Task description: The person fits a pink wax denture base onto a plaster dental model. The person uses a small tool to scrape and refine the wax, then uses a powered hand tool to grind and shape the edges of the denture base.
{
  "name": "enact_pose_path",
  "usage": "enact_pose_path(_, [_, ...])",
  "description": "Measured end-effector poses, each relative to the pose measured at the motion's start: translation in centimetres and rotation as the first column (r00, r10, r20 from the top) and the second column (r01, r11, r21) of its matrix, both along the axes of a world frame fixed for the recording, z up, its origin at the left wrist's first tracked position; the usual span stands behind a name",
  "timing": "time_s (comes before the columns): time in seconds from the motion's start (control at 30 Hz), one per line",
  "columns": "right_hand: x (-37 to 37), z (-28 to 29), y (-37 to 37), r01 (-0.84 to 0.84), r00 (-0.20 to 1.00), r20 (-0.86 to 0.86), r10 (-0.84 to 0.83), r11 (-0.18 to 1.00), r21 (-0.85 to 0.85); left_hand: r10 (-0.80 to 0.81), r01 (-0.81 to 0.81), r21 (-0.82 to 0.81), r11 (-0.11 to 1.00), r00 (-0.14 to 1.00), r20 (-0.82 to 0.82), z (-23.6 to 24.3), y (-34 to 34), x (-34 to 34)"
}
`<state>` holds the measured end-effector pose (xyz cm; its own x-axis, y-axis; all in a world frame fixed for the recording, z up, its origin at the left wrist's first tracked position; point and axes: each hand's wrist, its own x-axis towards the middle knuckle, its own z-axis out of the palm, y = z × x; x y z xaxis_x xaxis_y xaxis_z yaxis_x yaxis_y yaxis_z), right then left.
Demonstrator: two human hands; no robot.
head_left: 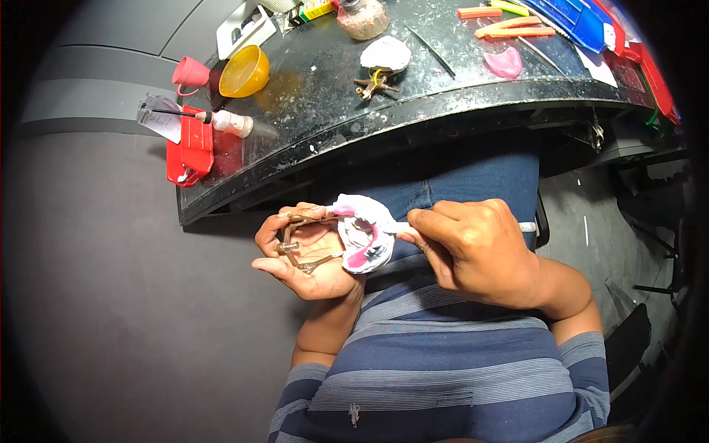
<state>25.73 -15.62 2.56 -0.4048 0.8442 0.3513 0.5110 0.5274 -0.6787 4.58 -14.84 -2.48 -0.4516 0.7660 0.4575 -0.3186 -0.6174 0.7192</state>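
In my cupped left hand (325,275) rests a brass-coloured dental articulator (289,249), the fingers curled round its frame. A white plaster dental cast (378,255) is attached to it, with pink wax (357,260) along its curved ridge. My right hand (480,244) is closed round a slim hand tool, its pale handle end (527,227) showing behind the fist. The tool's flat tip (399,227) meets the right side of the cast. Most of the tool is hidden by my fingers. Both hands are above my lap, in front of the bench.
On the dark, stained bench (325,111) sit another plaster cast (385,55) on an articulator, a pink wax piece (504,63), orange strips (517,31) and a thin metal tool (430,50). At left are a yellow bowl (244,72), pink cup (191,71), small bottle (233,125) and red box (193,148).
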Motion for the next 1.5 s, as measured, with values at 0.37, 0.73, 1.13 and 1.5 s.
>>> enact_pose_path(0.37, [0.5,-0.2,0.4,-0.057,0.998,-0.032,0.058,0.998,0.024,0.052,-0.033,0.107,0.994,0.983,-0.177,0.8,-0.6,0.0])
enact_pose_path(0.73, [0.8,-0.4,0.9,-0.188,0.964,-0.159,0.215,0.968,0.168,0.088,0.004,0.27,0.963,0.941,-0.328,2.0,-1.4,-0.4])
enact_pose_path(1.13, [1.2,0.2,0.5,-0.225,0.968,-0.111,0.225,0.974,0.017,0.117,-0.032,0.198,0.98,0.894,-0.433,2.1,-2.4,-0.9])
enact_pose_path(1.5, [1.3,0.0,0.6,-0.215,0.97,-0.133,0.205,0.974,-0.069,0.127,-0.038,0.216,0.976,0.9,-0.416,1.8,-1.9,-0.6])
